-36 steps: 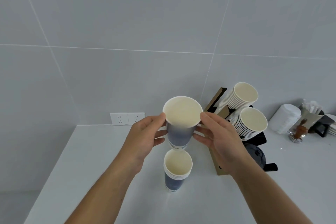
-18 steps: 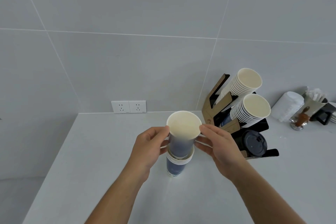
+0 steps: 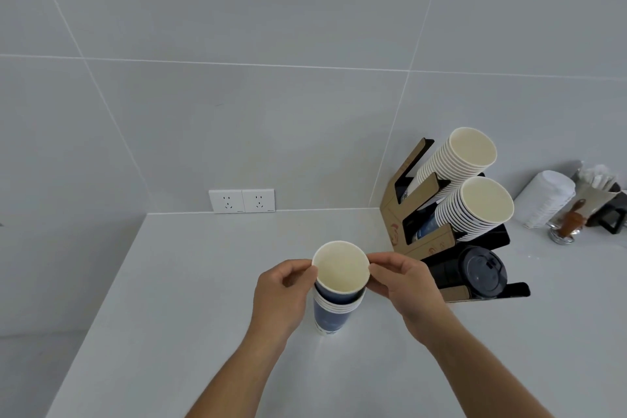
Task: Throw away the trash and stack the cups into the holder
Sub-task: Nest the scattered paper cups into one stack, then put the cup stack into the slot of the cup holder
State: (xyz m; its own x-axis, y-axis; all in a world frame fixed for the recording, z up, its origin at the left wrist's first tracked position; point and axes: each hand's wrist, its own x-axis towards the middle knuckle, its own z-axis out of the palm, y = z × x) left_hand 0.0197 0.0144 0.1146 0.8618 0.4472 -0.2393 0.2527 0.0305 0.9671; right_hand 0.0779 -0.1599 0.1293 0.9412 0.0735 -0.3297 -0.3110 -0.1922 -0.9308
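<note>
A blue paper cup with a cream inside sits partly nested in a short stack of blue cups standing on the white counter. My left hand pinches the top cup's rim on its left side. My right hand pinches the rim on its right. The cardboard cup holder stands behind and to the right, with two slanted rows of nested cups: an upper row and a lower row.
A black rack with dark lids sits under the holder. Farther right are a white stack of lids, a small metal-based tamper and a black caddy. Wall sockets are at the back; the counter's left edge drops off.
Both hands have lowered the blue cup from well above the stack down into it. My view has tilted, so the holder sits higher and farther right.
</note>
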